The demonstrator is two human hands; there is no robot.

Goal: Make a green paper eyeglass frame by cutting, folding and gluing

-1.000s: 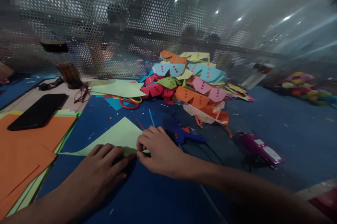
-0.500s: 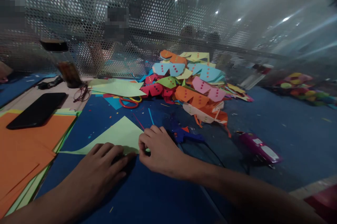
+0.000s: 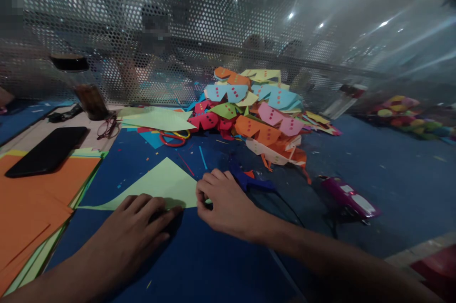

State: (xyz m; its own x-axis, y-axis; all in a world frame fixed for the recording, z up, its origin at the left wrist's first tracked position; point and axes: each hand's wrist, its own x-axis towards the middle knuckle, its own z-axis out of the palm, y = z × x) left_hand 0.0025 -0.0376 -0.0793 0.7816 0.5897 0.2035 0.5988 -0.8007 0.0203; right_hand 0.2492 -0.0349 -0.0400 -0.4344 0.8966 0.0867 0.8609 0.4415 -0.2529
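Observation:
A pale green sheet of paper, folded to a triangle with its peak pointing away, lies on the blue table. My left hand rests on its near edge with the fingers apart. At the right part of the same edge is my right hand, its thumb and forefinger curled together on the paper. Just beyond the right hand lies a blue glue gun with a dark cord.
Folded coloured paper pieces form a heap at the back centre. Orange sheets and a black phone lie left. Behind stand a bottle and a perforated metal panel. A purple device is right.
My right hand has slid a little to the right along the near edge of the green paper. My left hand stays about where it was.

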